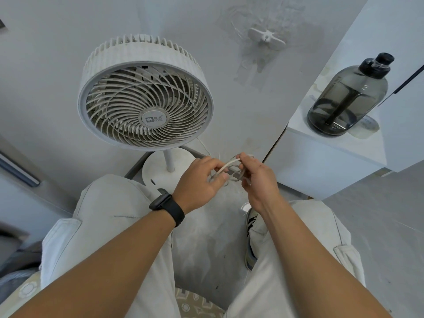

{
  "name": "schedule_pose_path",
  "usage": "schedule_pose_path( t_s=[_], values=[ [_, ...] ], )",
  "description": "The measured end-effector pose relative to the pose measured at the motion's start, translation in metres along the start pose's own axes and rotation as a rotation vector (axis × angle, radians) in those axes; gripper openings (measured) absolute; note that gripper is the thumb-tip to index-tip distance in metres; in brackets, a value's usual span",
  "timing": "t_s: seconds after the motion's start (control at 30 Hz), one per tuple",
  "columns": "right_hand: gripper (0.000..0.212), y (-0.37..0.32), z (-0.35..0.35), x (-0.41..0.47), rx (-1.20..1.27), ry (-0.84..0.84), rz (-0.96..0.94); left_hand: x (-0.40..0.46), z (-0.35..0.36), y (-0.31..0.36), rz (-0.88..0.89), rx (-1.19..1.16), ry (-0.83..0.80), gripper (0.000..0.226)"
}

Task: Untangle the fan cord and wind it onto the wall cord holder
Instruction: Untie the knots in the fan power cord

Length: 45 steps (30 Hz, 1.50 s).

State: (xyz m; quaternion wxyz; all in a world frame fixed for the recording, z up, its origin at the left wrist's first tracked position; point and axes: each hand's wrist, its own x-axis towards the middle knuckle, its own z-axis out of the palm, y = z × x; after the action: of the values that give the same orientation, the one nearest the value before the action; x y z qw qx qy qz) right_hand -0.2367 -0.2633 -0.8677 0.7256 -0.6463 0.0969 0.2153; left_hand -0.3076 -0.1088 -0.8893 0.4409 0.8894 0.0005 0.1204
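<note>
- The cord is a thin pale cable bunched into several overlapping loops, held in the air just in front of the fan base and a little to its right; it looks light, limp and springy, so the loops are likely to flop and re-cross when released
- The left hand pinches one strand between thumb and fingers; the right hand closes on the loops from the other side, fingers curled narrow around them
- Best hold seems to be one strand per hand close to a crossing, with the free end fed through; the smooth jacket may slip through dry fingers
- The cord holder sits on the wall above and right of the fan, a small white cross-shaped bracket, bare of cord
- The wall around the fan is grey and scuffed; the floor under it is dusty concrete
- A white ledge right of the fan carries a dark bottle, well apart from the hands
</note>
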Motion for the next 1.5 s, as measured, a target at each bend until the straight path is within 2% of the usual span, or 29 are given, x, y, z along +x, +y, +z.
schedule_pose_path(
  t_s=[0.1, 0.2, 0.3, 0.43, 0.63, 0.77, 0.93, 1.07, 1.2, 1.3, 1.4, 1.5],
  values=[
    [0.018, 0.004, 0.008, -0.013, -0.169, -0.098, -0.053, -0.003, 0.003, 0.007, -0.081, -0.107, -0.012, 0.02],
    [0.021, 0.007, 0.013, -0.019, -0.255, -0.105, -0.094, -0.001, 0.003, 0.006, -0.173, -0.16, 0.026, 0.028],
    [0.021, 0.006, 0.014, -0.015, -0.11, -0.065, 0.047, 0.0, 0.001, 0.004, -0.196, -0.175, 0.02, 0.028],
    [0.022, 0.007, 0.005, 0.002, 0.186, 0.105, 0.244, 0.0, -0.002, 0.004, -0.134, -0.168, -0.024, 0.027],
    [0.023, 0.007, -0.005, 0.011, 0.242, 0.117, 0.367, -0.002, -0.003, 0.004, -0.104, -0.213, -0.063, 0.027],
    [0.015, 0.009, -0.006, 0.009, 0.136, 0.1, 0.239, -0.002, -0.002, 0.006, -0.181, -0.187, -0.121, 0.016],
    [0.023, 0.016, 0.009, -0.005, -0.118, -0.124, 0.082, -0.006, 0.004, 0.011, -0.227, -0.193, -0.129, 0.027],
    [0.026, 0.014, 0.01, -0.005, -0.16, -0.101, 0.037, -0.004, 0.001, 0.008, -0.26, -0.235, -0.083, 0.028],
    [0.026, 0.013, 0.004, 0.005, 0.11, 0.054, 0.185, -0.003, -0.005, 0.009, -0.253, -0.249, -0.159, 0.028],
    [0.026, 0.013, 0.001, 0.008, 0.177, 0.107, 0.235, -0.002, -0.004, 0.01, -0.25, -0.176, -0.198, 0.027],
    [0.022, 0.011, 0.002, 0.005, 0.013, 0.085, 0.14, -0.002, -0.003, 0.011, -0.291, -0.159, -0.157, 0.026],
    [0.026, 0.012, 0.006, -0.002, -0.18, -0.02, -0.008, -0.004, 0.001, 0.011, -0.292, -0.14, -0.135, 0.02]
  ],
)
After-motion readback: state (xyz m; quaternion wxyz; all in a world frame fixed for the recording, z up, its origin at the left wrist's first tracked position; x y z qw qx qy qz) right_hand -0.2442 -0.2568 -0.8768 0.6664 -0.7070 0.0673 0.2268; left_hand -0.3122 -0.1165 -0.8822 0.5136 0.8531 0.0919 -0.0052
